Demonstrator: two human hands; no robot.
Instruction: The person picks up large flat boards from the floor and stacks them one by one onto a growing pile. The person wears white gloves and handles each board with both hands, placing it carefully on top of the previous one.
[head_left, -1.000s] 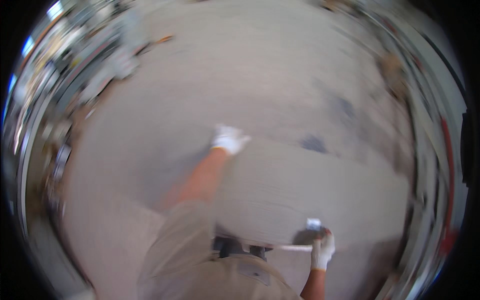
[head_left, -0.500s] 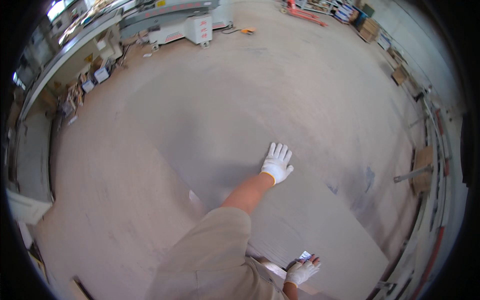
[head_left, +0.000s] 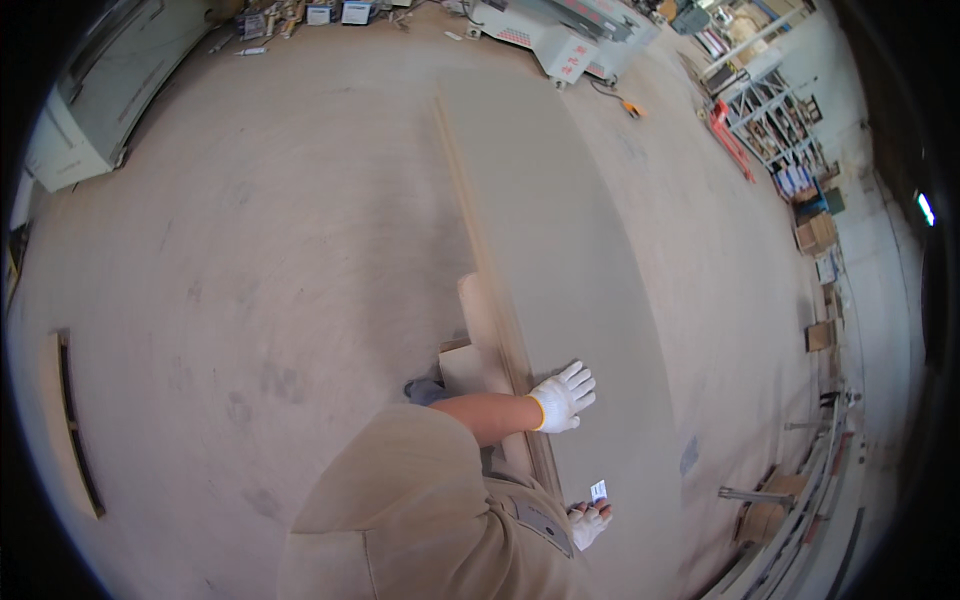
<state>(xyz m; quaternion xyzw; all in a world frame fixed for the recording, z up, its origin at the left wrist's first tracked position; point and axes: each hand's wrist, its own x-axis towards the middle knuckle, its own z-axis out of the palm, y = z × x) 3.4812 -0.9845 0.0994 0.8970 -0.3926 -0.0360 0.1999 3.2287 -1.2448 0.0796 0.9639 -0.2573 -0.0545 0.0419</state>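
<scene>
A long grey panel (head_left: pixel 570 240) stretches away from me, on top of a stack with tan edges along its left side. My left hand (head_left: pixel 563 397), in a white knitted glove with a yellow cuff, rests palm down on the panel near its left edge, fingers stretched out. Nearer to my body, my right hand (head_left: pixel 590 524) is over the same panel, in a white glove that leaves the fingertips bare. Its fingers are closed on a small white label (head_left: pixel 599 491). Part of the right hand is hidden by my clothing.
A tan support (head_left: pixel 480 305) shows under the stack's left side. A wooden strip (head_left: pixel 72 425) lies at the far left. Grey-white machines (head_left: pixel 560 45) stand ahead, with an orange pedal (head_left: pixel 632 109) on the floor. A red pallet truck (head_left: pixel 731 140), cardboard boxes (head_left: pixel 816 233) and metal rails line the right.
My view has swung leftward, so the panel now runs nearly straight ahead and its left edge shows. My left hand appears closer to that edge; the right hand still holds the label.
</scene>
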